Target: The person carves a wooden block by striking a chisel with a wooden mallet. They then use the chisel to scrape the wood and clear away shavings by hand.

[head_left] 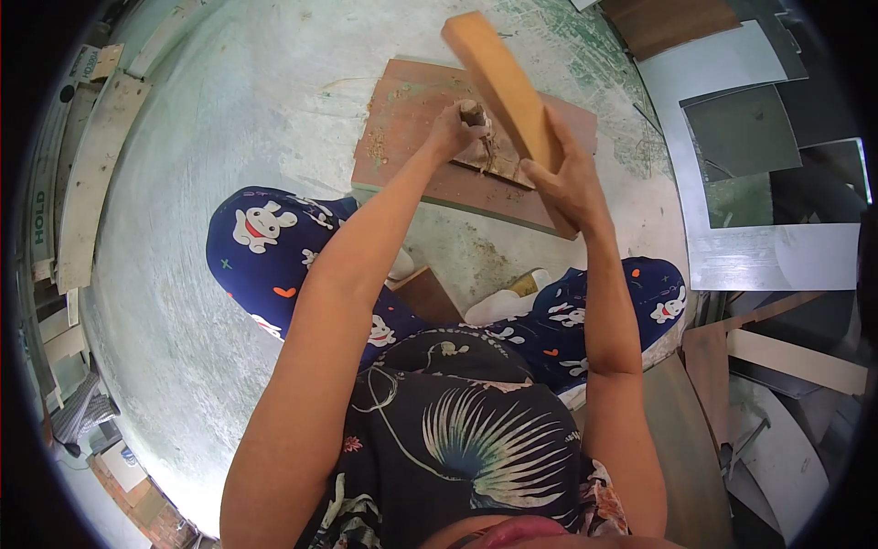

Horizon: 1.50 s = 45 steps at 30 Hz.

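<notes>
My left hand [455, 131] is closed around an upright chisel [472, 112]; only its round top end shows plainly and the blade is mostly hidden. It stands over a narrow wooden piece [510, 169] with a rough, chipped surface. My right hand [569, 176] grips a thick yellowish wooden bar [501, 78] near its lower half, fingers on one side and thumb on the other. The bar is raised and tilted, its far end up to the left, apart from the chisel. Under both hands lies a reddish-brown board [393, 114] with wood chips scattered over it.
My bent knees [265, 238] flank the board on the pale concrete floor [183, 274]. A small brown wood piece [428, 295] lies between my legs. Planks [105, 183] line the left side; metal sheets and panels [741, 133] are stacked along the right.
</notes>
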Tool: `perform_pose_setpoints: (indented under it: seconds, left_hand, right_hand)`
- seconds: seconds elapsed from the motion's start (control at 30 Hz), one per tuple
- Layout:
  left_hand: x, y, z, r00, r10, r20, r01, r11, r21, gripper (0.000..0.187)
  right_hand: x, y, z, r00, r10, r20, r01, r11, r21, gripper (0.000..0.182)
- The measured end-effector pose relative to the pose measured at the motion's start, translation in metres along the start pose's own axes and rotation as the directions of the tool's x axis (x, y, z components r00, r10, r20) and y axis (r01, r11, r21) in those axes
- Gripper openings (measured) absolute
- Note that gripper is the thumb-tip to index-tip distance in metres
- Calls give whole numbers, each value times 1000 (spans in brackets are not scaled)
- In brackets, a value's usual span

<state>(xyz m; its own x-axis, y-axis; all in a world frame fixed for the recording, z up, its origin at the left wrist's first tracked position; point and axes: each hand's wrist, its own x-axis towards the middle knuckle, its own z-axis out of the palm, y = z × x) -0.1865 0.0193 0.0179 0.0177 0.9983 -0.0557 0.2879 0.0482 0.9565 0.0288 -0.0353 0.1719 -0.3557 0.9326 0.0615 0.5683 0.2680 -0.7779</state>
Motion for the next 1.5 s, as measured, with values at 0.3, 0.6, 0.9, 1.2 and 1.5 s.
perform_pose_setpoints:
  seconds: [0.3, 0.6, 0.9, 1.2, 1.5]
  left_hand:
    - [-8, 13, 26, 998, 59, -22, -54, 983, 175, 38]
    - [-3, 40, 50, 991, 68, 112, -93, 968, 233, 43]
    - [2, 50, 91, 979, 93, 181, -162, 895, 416, 37]
    - [21, 54, 52, 995, 100, 10, -97, 926, 366, 39]
    - [21, 38, 72, 982, 60, 178, -76, 994, 84, 26]
  right_hand:
    - [-19, 0, -31, 986, 39, -162, -32, 999, 44, 75]
    - [-51, 15, -22, 963, -22, -269, 49, 995, 91, 83]
    - [-66, 52, -29, 936, 298, -187, -307, 952, -18, 84]
    - [-59, 51, -65, 878, 199, -434, -98, 965, 244, 78]
    - [-53, 56, -65, 873, 198, -446, -60, 950, 305, 76]
